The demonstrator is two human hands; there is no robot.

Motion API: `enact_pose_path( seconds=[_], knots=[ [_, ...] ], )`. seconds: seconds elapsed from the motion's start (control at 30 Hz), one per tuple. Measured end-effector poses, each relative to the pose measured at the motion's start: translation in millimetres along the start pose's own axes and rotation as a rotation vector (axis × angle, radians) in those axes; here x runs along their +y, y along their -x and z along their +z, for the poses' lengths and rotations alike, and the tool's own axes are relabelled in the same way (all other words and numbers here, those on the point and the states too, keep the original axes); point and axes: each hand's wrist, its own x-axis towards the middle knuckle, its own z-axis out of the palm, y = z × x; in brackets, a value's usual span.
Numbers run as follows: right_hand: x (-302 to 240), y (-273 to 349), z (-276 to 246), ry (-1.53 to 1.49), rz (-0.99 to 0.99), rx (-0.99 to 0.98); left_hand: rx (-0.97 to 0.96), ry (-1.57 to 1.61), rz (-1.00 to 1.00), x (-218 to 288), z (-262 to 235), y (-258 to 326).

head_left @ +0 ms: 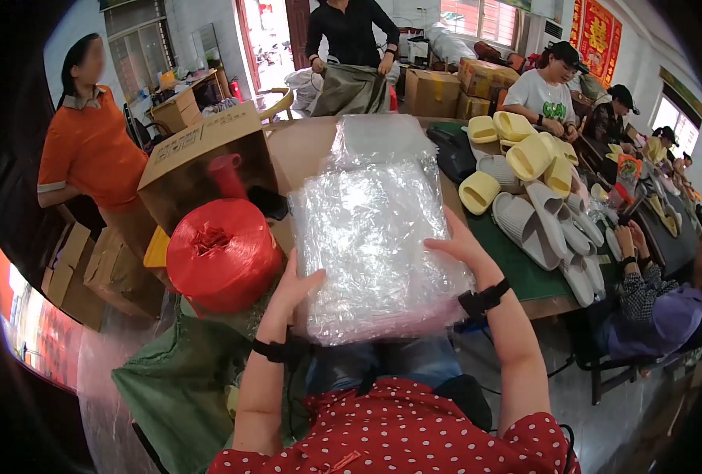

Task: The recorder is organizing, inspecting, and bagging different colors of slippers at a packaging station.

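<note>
A thick stack of clear plastic bags (375,245) lies in front of me, its near end reaching over the table edge above my lap. My left hand (292,286) grips the stack's left side, thumb on top and the other fingers mostly hidden. On the right side, my right hand (463,246) holds it the same way, higher up. More clear bags (386,138) lie beyond the stack's far end. Just left of my left hand sits a big roll of red plastic twine (228,257).
An open cardboard box (205,154) stands behind the twine. Yellow slippers (529,154) and grey slippers (525,221) are piled at the right on a green surface (517,272). A green woven sack (177,387) hangs at lower left. Several people stand or sit around.
</note>
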Motion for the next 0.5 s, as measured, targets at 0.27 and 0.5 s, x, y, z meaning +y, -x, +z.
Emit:
enact_pose_path(
  seconds=[0.27,0.5],
  knots=[
    [10,1,-1,0.325,-0.184,0.482,0.202,-0.828,0.345,16,26,25],
    [-11,41,57,0.759,-0.181,0.079,-0.14,-1.301,0.413,36,54,-2]
  ],
)
